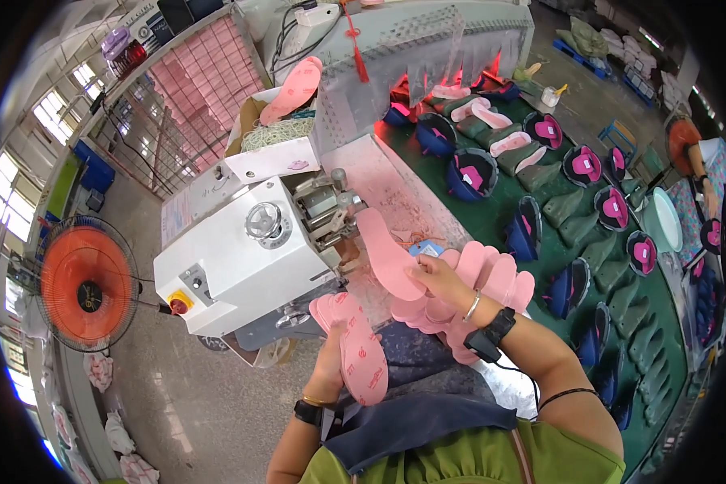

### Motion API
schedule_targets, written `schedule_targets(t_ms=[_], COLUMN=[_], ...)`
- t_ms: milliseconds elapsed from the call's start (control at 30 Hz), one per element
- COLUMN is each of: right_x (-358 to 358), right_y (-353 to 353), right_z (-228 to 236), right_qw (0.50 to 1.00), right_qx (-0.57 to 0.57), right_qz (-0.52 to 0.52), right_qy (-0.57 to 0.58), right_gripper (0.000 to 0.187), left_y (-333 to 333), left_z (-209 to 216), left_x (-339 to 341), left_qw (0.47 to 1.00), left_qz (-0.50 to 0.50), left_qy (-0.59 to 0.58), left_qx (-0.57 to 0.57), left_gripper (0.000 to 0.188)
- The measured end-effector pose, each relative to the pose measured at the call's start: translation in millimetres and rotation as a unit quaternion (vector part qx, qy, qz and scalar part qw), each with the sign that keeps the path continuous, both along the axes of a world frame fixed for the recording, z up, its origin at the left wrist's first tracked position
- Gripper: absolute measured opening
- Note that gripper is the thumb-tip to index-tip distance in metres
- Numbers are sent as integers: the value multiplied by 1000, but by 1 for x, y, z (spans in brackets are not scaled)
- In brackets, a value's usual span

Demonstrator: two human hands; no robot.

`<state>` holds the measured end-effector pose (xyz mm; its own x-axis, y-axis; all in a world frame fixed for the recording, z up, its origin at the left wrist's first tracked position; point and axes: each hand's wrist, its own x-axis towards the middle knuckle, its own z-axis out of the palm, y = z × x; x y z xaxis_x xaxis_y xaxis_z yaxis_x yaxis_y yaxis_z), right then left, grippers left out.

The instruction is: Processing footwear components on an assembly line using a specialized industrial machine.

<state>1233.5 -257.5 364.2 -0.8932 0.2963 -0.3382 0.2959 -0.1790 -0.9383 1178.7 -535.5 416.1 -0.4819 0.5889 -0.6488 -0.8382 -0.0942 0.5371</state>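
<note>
My left hand [327, 368] is closed around a small fanned stack of pink insoles [364, 355] with red print on the upper face. My right hand [442, 282] pinches one end of a single plain pink insole [385, 256]. The other end of that insole lies at the rollers of a white bench machine [250, 254], though the exact contact is too small to make out. Under and beside my right hand spreads a fanned pile of more pink insoles [500, 278], close to my lap.
Right of the machine, a green conveyor [532, 181] carries dark blue shoe uppers and grey-green shoe lasts in rows. An open box [278, 157] of stringy scraps sits behind the machine. An orange fan [87, 278] stands at left. Another person's arm [710, 194] shows at far right.
</note>
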Motion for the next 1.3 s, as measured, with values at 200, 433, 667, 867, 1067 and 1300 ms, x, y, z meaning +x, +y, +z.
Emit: schedule_targets(t_ms=[200, 433, 667, 867, 1067, 1300], right_x=[-67, -107, -105, -153, -202, -85], right_y=[-2, 57, 82, 33, 45, 241], right_z=[-11, -3, 7, -42, -53, -50], right_qw=[989, 839, 821, 949, 965, 883], right_qx=[116, 543, 562, 297, 133, 76], right_qz=[-55, -28, -70, -109, -219, -459], right_qy=[78, 24, 69, 1, 50, 55], right_gripper=[28, 26, 40, 45, 45, 24], left_y=[-1, -8, -5, -4, 7, 53], left_z=[3, -6, -9, 3, 3, -11], left_x=[3, -1, -4, -4, -10, -16], left_qw=[999, 999, 998, 999, 999, 997], left_qz=[-8, 31, 32, 43, 25, -42], left_qy=[-15, -20, -50, -29, -42, -47], left_qx=[31, -39, 9, -4, 21, 36], left_gripper=[54, 38, 35, 36, 36, 40])
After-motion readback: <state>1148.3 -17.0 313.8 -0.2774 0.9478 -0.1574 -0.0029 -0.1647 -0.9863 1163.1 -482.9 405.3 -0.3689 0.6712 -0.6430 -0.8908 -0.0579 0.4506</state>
